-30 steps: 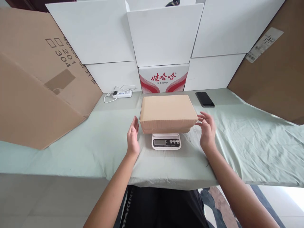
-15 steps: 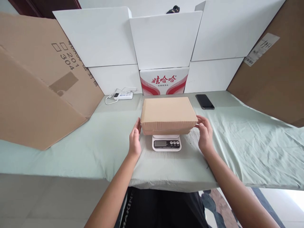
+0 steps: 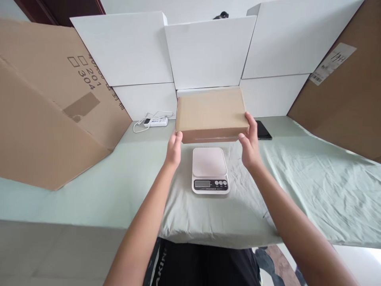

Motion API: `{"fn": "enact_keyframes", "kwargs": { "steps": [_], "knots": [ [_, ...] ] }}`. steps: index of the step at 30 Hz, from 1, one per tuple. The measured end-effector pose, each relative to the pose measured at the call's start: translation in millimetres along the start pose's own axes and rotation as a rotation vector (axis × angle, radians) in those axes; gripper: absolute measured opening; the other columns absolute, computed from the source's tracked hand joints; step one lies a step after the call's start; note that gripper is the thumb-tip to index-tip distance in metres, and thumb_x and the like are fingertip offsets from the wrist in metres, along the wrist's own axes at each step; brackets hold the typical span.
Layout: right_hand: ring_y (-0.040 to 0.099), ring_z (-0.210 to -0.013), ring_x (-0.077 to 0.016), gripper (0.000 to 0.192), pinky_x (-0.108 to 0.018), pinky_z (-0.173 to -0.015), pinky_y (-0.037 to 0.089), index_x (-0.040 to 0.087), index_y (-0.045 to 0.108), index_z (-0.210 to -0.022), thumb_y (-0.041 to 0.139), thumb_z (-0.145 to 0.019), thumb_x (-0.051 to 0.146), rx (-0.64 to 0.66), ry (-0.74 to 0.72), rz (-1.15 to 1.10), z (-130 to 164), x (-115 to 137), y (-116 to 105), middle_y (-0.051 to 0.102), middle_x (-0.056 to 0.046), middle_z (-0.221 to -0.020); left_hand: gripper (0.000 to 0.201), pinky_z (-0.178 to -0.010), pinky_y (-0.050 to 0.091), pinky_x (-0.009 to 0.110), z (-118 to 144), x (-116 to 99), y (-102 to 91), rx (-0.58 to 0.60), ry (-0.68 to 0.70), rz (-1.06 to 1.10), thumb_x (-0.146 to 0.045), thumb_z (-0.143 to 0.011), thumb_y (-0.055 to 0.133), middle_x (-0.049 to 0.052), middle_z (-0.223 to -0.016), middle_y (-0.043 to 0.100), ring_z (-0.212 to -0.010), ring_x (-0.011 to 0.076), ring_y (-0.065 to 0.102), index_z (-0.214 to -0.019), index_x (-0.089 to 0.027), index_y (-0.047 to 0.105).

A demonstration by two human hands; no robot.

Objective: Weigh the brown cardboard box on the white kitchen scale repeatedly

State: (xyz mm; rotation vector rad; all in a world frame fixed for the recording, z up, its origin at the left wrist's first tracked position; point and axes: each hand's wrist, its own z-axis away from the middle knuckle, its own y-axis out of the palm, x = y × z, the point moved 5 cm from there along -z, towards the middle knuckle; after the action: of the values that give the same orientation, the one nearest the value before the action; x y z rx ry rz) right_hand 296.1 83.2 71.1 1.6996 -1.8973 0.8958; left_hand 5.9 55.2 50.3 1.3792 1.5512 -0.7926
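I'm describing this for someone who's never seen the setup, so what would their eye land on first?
Probably the brown box, held between the left hand and right hand near the middle of the view. Just below it in the picture, the white scale stands out on the pale green cloth. Behind them rise stacked white boxes, with large printed cardboard at the left.

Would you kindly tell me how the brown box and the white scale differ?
The brown box is held between the left hand and right hand, while the white scale rests on the green cloth. The box is broader than the scale. The scale has a display and buttons; the box's visible faces have none. Both have flat tops.
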Motion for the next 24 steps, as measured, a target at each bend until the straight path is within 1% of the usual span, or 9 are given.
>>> {"fn": "enact_keyframes", "kwargs": {
  "steps": [3,5,7,10,12,15,17,21,24],
  "knots": [
    [0.04,-0.174,-0.0399,0.087,-0.066,-0.146,0.031,0.037,0.039,-0.175,0.06,-0.1,0.078,-0.095,0.056,-0.04,-6.3,-45.1,12.7,0.041,-0.006,-0.187,0.082,-0.136,0.045,0.049,-17.8,35.0,11.3,-0.065,-0.053,0.007,-0.089,-0.101,0.054,0.013,-0.161,0.073,-0.163,0.0367,0.058,-0.15,-0.025,0.069],
    [0.036,-0.176,-0.0404,0.093,-0.065,-0.148,0.026,0.035,0.041,-0.174,0.064,-0.096,0.079,-0.113,0.126,-0.061,-1.1,-71.3,18.9,0.04,-0.007,-0.188,0.084,-0.137,0.045,0.049,-18.1,53.7,17.0,-0.061,-0.073,0.003,-0.091,-0.099,0.054,0.013,-0.162,0.072,-0.163,0.037,0.058,-0.149,-0.025,0.07],
    [0.032,-0.178,-0.0397,0.097,-0.063,-0.149,0.021,0.034,0.041,-0.174,0.067,-0.093,0.08,-0.115,0.168,-0.068,6.0,-87.9,20.6,0.04,-0.007,-0.188,0.082,-0.137,0.046,0.049,-14.0,65.2,19.0,-0.045,-0.091,0.007,-0.089,-0.1,0.054,0.012,-0.162,0.073,-0.162,0.0366,0.059,-0.149,-0.026,0.071],
    [0.03,-0.178,-0.0384,0.099,-0.061,-0.15,0.019,0.032,0.039,-0.175,0.066,-0.093,0.08,-0.118,0.204,-0.055,12.7,-97.3,18.1,0.04,-0.008,-0.188,0.079,-0.137,0.046,0.05,-8.2,73.0,17.2,-0.054,-0.126,0.01,-0.086,-0.103,0.054,0.012,-0.162,0.073,-0.162,0.0359,0.059,-0.151,-0.025,0.071],
    [0.032,-0.177,-0.0386,0.099,-0.06,-0.149,0.021,0.031,0.04,-0.175,0.066,-0.093,0.08,-0.114,0.223,-0.037,13.9,-98.1,17.4,0.041,-0.009,-0.187,0.079,-0.137,0.046,0.052,-6.5,76.6,16.0,-0.068,-0.154,-0.003,-0.085,-0.103,0.054,0.013,-0.162,0.073,-0.161,0.0369,0.06,-0.151,-0.024,0.071],
    [0.039,-0.174,-0.0384,0.096,-0.059,-0.146,0.03,0.031,0.042,-0.174,0.066,-0.093,0.079,-0.098,0.231,-0.019,13.8,-97.6,19.2,0.045,-0.009,-0.185,0.08,-0.137,0.047,0.053,-6.4,82.4,14.3,-0.078,-0.185,-0.013,-0.084,-0.104,0.053,0.013,-0.163,0.072,-0.162,0.0387,0.06,-0.152,-0.023,0.071],
    [0.047,-0.168,-0.0378,0.094,-0.06,-0.141,0.039,0.034,0.042,-0.175,0.065,-0.094,0.077,-0.107,0.253,-0.021,14.4,-99.7,18.0,0.05,-0.009,-0.181,0.079,-0.141,0.042,0.051,-8.3,86.0,7.9,-0.112,-0.205,-0.028,-0.082,-0.105,0.054,0.012,-0.171,0.066,-0.168,0.0374,0.053,-0.157,-0.023,0.068],
    [0.056,-0.158,-0.0349,0.086,-0.062,-0.127,0.052,0.045,0.034,-0.177,0.056,-0.098,0.07,-0.264,0.367,-0.015,18.5,-110.2,-2.0,0.057,-0.009,-0.169,0.082,-0.146,0.028,0.042,-15.2,88.5,-20.8,-0.281,-0.249,-0.045,-0.074,-0.11,0.049,0.009,-0.19,0.041,-0.179,0.0284,0.033,-0.173,-0.022,0.052],
    [0.063,-0.148,-0.0323,0.082,-0.059,-0.119,0.056,0.049,0.035,-0.176,0.053,-0.097,0.065,-0.385,0.453,-0.018,22.7,-117.6,-19.5,0.059,-0.009,-0.163,0.079,-0.145,0.03,0.038,-18.8,87.7,-38.6,-0.369,-0.273,-0.001,-0.067,-0.113,0.04,0.01,-0.192,0.035,-0.18,0.0241,0.031,-0.177,-0.021,0.045]
  ]
}}
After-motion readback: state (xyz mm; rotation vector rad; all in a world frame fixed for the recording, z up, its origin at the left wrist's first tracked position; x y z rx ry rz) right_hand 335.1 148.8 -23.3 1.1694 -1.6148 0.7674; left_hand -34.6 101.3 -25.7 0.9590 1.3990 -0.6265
